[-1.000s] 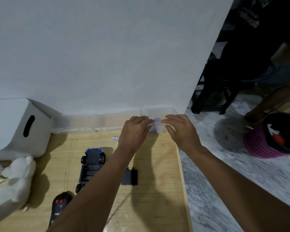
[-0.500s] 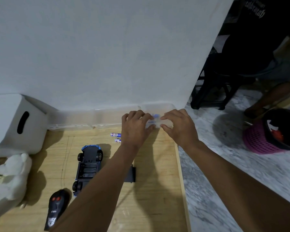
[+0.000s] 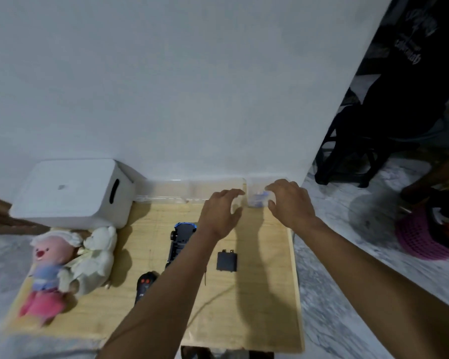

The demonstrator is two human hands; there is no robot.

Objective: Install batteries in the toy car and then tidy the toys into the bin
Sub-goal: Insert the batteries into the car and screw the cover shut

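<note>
The right hand's (image 3: 290, 203) fingers and thumb curl round a small clear box (image 3: 254, 186) of blue batteries (image 3: 259, 196) at the far edge of the board (image 3: 257, 294), the left hand's (image 3: 223, 213) curled fingers sit just beside it with their grip lost in blur, and the toy car (image 3: 180, 237) lies nearer, right of the white bin (image 3: 70, 190).

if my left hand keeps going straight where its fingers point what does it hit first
Most likely the small clear box just ahead of the left hand, with the white wall right behind it. Blur hides whether they already touch.
</note>
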